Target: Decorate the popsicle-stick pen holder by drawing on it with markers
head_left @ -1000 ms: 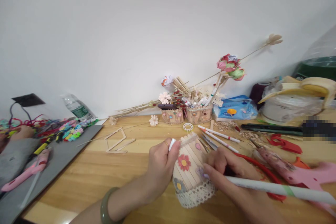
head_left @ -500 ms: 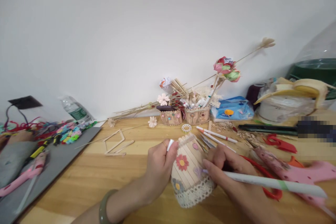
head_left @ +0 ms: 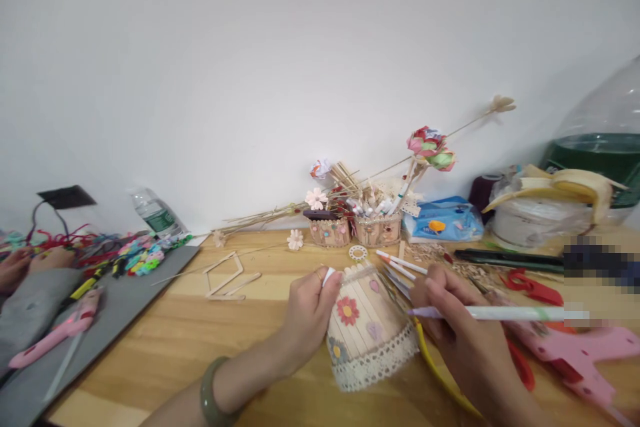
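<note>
Your right hand (head_left: 453,320), fingers closed about the barrel of a white marker (head_left: 510,313), directs its purple tip leftward, the barrel lying nearly level across the view. The tip stands at the right edge of the stick cup (head_left: 357,310); whether it touches that edge cannot be told. From the tip, the purple shape (head_left: 375,331) on the cup's face lies to the left and a little nearer to you, with bare wood between.

Your left hand (head_left: 310,303) is the nearer to the cup: thumb and fingers clamp its left side, and a small white cap (head_left: 327,276) projects beside the thumb. The cup's long axis runs away from you, narrow end farther off, the wide end with its lace trim (head_left: 373,368) toward you; the marker thus meets it crosswise. Above the purple shape sits a pink one (head_left: 375,286); toward your left hand, a red flower (head_left: 348,311).

Further out, scissor blades (head_left: 399,283) lie just beyond the cup's right side, and a pink glue gun (head_left: 565,347) lies to the right of your right hand. Two decorated containers, the left (head_left: 329,232) and the right (head_left: 377,232), stand behind, near the wall. At far left, a co-worker's hand (head_left: 53,259) is well apart.
</note>
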A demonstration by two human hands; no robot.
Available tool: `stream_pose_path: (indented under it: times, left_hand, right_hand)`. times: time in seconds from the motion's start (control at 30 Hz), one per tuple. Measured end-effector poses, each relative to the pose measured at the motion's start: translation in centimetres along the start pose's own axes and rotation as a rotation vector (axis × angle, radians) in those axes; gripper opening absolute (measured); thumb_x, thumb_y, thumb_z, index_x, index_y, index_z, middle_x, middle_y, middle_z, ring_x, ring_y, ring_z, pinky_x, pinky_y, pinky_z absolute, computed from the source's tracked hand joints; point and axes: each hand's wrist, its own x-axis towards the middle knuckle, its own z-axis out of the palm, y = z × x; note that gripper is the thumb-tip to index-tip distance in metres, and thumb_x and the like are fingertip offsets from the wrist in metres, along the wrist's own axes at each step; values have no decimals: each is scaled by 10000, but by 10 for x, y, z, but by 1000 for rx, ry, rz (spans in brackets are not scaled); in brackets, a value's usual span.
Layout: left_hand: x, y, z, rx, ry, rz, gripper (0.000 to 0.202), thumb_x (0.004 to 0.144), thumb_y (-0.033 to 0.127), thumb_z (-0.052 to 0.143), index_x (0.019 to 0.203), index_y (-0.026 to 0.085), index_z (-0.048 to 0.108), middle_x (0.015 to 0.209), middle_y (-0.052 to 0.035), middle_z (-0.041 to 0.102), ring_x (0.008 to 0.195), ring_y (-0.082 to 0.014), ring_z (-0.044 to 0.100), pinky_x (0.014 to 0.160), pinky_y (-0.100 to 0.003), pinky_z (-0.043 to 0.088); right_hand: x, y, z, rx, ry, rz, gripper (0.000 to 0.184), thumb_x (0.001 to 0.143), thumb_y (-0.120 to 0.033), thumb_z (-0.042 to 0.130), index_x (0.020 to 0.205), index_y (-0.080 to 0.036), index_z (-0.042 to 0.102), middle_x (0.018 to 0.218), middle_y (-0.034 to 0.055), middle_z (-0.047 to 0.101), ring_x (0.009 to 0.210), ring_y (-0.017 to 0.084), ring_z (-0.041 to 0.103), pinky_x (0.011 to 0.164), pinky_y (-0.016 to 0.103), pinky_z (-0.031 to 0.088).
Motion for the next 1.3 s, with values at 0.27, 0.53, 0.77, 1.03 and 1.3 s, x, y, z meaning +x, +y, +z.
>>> stream_pose_path:
  times: [0.27,0.53,0.77,1.03,1.3]
  left_hand:
    - [8,4,-3,-143,-58,27,324,889,361,342,872,154,591,721,-9,585,660,-129,510,612,-230,395]
    - [6,1,-1,-192,-14,41,237,827,326,475,859,160,641,797,-21,666,737,-150,581,685,-243,444]
    - [7,-2,1,-190,7,68,210,798,253,520,924,167,665,921,-39,706,831,-166,628,754,-266,475]
    - [9,-5,0,-145,18,165,189,806,202,512,898,173,675,882,-20,720,783,-148,654,712,-236,504]
    - [3,-11,-3,16,152,452,199,844,229,471,836,171,661,680,-4,708,534,-112,619,495,-195,471]
  right_hand:
    - [4,-14,-8,58,-19,11,283,640,-428,713,653,-200,546,516,-60,386,480,85,296,435,200,241]
    - [20,-21,12,4,-48,-20,355,733,-464,612,551,-180,501,418,-68,395,415,70,284,409,203,208]
    - [34,-20,31,-24,-96,-94,391,729,-429,627,511,-200,397,415,-94,351,384,70,328,395,199,277]
    - [37,-21,42,-60,-118,-136,376,759,-373,603,510,-197,384,433,-91,340,401,66,300,390,204,221]
    - [41,-28,21,-3,-59,-189,396,799,-405,542,505,-201,373,449,-78,317,427,80,267,399,223,200]
